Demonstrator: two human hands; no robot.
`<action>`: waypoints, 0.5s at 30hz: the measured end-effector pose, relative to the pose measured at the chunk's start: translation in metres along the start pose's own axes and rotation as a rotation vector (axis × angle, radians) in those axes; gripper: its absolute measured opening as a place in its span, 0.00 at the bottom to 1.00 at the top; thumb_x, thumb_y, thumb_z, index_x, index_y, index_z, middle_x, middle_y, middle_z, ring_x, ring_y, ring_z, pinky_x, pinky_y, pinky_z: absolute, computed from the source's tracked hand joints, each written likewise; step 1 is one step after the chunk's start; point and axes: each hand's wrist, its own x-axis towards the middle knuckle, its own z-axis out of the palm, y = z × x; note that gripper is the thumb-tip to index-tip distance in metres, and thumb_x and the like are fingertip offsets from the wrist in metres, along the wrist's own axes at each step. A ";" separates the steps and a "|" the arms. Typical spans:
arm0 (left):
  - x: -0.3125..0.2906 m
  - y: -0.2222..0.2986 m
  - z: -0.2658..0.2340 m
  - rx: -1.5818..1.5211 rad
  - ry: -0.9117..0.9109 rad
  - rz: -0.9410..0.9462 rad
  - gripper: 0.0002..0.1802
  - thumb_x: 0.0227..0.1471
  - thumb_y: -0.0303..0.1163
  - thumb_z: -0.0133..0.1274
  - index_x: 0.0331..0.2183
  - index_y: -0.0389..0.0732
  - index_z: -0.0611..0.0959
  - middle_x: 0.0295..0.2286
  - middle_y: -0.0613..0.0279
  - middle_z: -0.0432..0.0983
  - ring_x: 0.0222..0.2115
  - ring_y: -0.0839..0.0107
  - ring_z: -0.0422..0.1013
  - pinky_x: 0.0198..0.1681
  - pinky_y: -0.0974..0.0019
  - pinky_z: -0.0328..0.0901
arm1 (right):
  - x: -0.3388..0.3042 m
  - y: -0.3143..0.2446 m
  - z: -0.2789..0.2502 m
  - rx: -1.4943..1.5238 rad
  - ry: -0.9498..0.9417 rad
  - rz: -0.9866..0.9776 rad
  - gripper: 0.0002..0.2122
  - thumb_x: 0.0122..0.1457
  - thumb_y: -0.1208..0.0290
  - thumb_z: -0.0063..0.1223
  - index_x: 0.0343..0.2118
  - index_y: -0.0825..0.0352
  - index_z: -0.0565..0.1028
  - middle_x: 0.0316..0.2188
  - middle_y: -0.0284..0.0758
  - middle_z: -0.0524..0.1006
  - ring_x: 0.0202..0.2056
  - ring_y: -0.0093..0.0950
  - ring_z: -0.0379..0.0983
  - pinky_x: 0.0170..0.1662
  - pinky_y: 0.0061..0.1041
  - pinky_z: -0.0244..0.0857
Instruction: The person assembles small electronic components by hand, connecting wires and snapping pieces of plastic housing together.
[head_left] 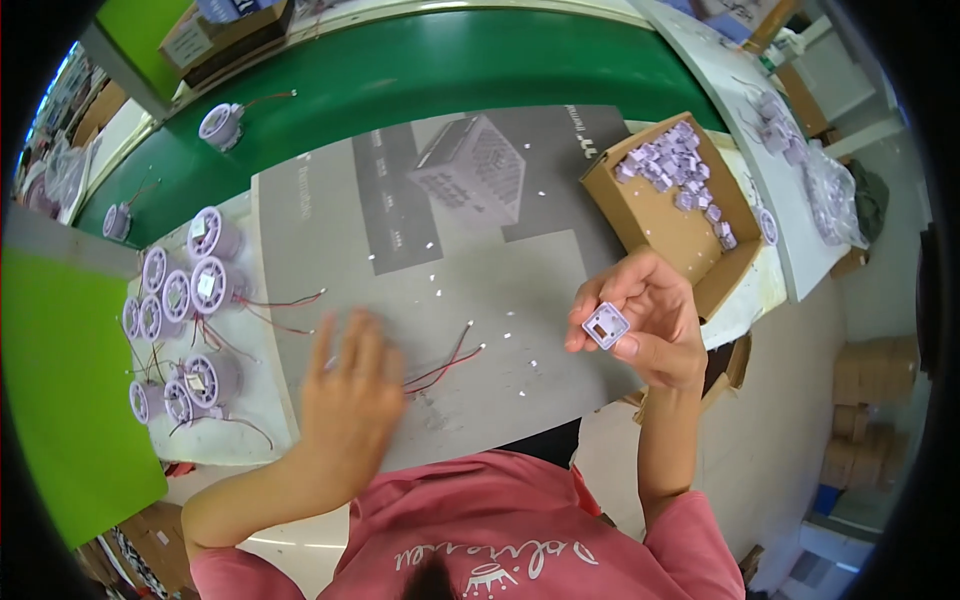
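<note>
Cap (606,325), small and square, sits in the right hand (655,315), pinched between thumb and curled fingers, hollow side showing. Holding it lightly by its walls, open face clear, would probably work best. The left hand (350,400) is blurred, palm down, fingers partly spread; whether it has hold of anything I cannot tell. Red and black wires (442,370) beside it could snag. The surface (350,280) offers open room beyond the hands, crumbs aside; cylinders (214,286) bound it left, the box (680,240) right, the green belt (350,70) farthest.
</note>
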 end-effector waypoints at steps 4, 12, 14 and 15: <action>0.022 0.013 -0.002 -0.166 -0.232 0.213 0.22 0.29 0.18 0.59 0.35 0.33 0.78 0.31 0.54 0.75 0.33 0.60 0.75 0.53 0.60 0.66 | 0.003 0.018 -0.001 -0.045 -0.099 -0.068 0.18 0.51 0.89 0.54 0.47 0.77 0.70 0.44 0.55 0.75 0.49 0.40 0.76 0.52 0.40 0.73; 0.020 0.005 0.001 -0.429 -0.155 0.283 0.15 0.45 0.23 0.57 0.39 0.37 0.78 0.27 0.58 0.74 0.28 0.61 0.73 0.44 0.62 0.64 | -0.002 0.031 0.008 0.036 0.038 0.056 0.16 0.59 0.81 0.55 0.49 0.75 0.70 0.43 0.49 0.77 0.44 0.34 0.76 0.47 0.31 0.72; 0.020 0.002 -0.001 -0.499 -0.169 0.284 0.13 0.50 0.26 0.57 0.40 0.38 0.78 0.28 0.60 0.74 0.27 0.61 0.72 0.43 0.62 0.62 | -0.004 0.032 0.009 0.042 0.040 0.079 0.16 0.61 0.77 0.54 0.50 0.75 0.69 0.43 0.48 0.77 0.42 0.33 0.77 0.44 0.28 0.72; 0.022 -0.001 -0.004 -0.597 -0.212 0.314 0.12 0.53 0.29 0.56 0.41 0.39 0.79 0.27 0.61 0.74 0.27 0.62 0.71 0.42 0.62 0.61 | -0.004 0.033 0.010 0.039 0.053 0.105 0.16 0.63 0.73 0.52 0.50 0.75 0.69 0.40 0.46 0.77 0.40 0.31 0.77 0.41 0.26 0.70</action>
